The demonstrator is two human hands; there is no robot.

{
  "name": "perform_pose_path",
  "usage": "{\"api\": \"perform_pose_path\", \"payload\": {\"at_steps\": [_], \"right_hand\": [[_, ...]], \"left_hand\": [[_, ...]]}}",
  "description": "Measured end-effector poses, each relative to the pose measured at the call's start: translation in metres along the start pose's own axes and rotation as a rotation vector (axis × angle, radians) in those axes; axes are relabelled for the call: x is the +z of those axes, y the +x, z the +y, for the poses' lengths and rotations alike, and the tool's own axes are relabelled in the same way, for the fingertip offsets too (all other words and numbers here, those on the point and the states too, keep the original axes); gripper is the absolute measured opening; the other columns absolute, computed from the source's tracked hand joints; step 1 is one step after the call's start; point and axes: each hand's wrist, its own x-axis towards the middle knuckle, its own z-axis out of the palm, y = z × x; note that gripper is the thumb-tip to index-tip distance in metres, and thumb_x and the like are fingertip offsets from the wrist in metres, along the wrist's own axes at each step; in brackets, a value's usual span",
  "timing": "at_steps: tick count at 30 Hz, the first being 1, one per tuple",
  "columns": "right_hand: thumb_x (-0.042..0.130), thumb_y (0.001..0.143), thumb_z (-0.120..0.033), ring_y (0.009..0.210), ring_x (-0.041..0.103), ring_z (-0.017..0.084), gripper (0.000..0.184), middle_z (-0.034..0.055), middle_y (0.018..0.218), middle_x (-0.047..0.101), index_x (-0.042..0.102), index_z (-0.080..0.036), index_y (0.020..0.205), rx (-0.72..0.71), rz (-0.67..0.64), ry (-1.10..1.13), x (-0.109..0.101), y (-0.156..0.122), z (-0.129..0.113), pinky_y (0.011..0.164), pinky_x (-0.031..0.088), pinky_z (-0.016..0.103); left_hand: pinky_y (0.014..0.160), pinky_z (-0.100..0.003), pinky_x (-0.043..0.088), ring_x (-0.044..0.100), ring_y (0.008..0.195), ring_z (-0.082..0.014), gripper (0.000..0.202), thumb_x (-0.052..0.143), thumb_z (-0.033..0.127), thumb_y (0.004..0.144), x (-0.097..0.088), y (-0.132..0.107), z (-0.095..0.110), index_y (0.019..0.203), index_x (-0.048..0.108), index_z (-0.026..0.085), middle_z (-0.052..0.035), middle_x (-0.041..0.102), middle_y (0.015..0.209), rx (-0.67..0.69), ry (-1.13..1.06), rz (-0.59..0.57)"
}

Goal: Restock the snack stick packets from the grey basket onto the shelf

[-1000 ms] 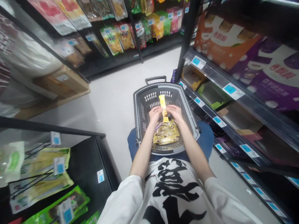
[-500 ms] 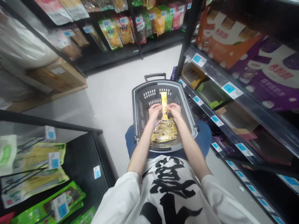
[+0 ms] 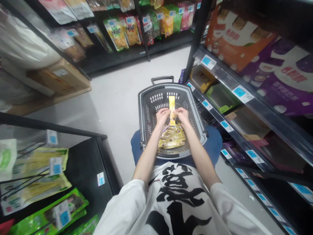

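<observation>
A slim yellow snack packet [image 3: 172,104] stands lengthwise between my hands, above the inside of a dark grey shopping basket [image 3: 141,107]. My left hand [image 3: 162,116] pinches its left edge, and the fingers of my right hand [image 3: 181,115] are closed on its right edge. Below them in the basket lies a larger shiny gold-and-brown snack bag [image 3: 172,137]. A bit of something purple shows beside it, partly hidden by my left hand. The basket sits between my knees, its black handle [image 3: 162,78] at the far end.
To the right, a shelf rack [image 3: 220,86] with price tags holds orange and purple drink boxes [image 3: 281,75]. Hanging snack bags [image 3: 117,34] line the far shelf. At left are a cardboard box [image 3: 58,78] and a low black shelf [image 3: 93,160] with yellow and green packets.
Almost nothing differs. The yellow packet stays pinched between both hands, which have shifted only very slightly, and the view has moved a touch.
</observation>
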Motion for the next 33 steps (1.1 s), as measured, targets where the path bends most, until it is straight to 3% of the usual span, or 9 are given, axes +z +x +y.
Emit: {"api": "perform_pose_path", "payload": {"at_steps": [5, 11, 24, 33], "right_hand": [[0.078, 0.060, -0.029, 0.060, 0.053, 0.011, 0.022, -0.0041, 0.065, 0.060, 0.059, -0.021, 0.069, 0.026, -0.040, -0.003, 0.001, -0.005, -0.008, 0.056, 0.042, 0.022], [0.077, 0.061, -0.028, 0.060, 0.055, 0.011, 0.022, -0.0044, 0.067, 0.063, 0.062, -0.021, 0.076, 0.019, -0.070, 0.001, 0.001, -0.008, -0.012, 0.056, 0.041, 0.023], [0.072, 0.060, -0.024, 0.063, 0.052, 0.009, 0.022, -0.0052, 0.069, 0.057, 0.052, -0.021, 0.067, -0.029, -0.013, 0.000, 0.002, -0.003, -0.008, 0.058, 0.043, 0.020], [0.071, 0.059, -0.023, 0.063, 0.048, 0.010, 0.024, -0.0032, 0.070, 0.059, 0.047, -0.022, 0.062, -0.056, -0.033, 0.021, 0.002, -0.006, -0.012, 0.056, 0.042, 0.020]], "left_hand": [[0.076, -0.027, 0.060, 0.066, 0.078, -0.0107, 0.022, 0.072, 0.030, 0.095, 0.000, 0.002, -0.001, 0.104, 0.066, 0.010, -0.0020, 0.069, 0.090, -0.012, 0.007, 0.042], [0.069, -0.023, 0.057, 0.062, 0.074, -0.0090, 0.021, 0.071, 0.028, 0.095, 0.001, 0.003, -0.002, 0.104, 0.065, 0.011, -0.0010, 0.066, 0.088, -0.022, -0.001, 0.063], [0.064, -0.019, 0.051, 0.057, 0.066, -0.0069, 0.016, 0.074, 0.020, 0.091, 0.002, -0.001, -0.002, 0.091, 0.061, 0.011, 0.0032, 0.061, 0.077, 0.011, -0.030, 0.035], [0.067, -0.021, 0.049, 0.058, 0.065, -0.0081, 0.026, 0.082, 0.016, 0.079, 0.002, -0.001, 0.000, 0.081, 0.056, 0.013, 0.0046, 0.061, 0.072, 0.054, -0.052, 0.021]]}}
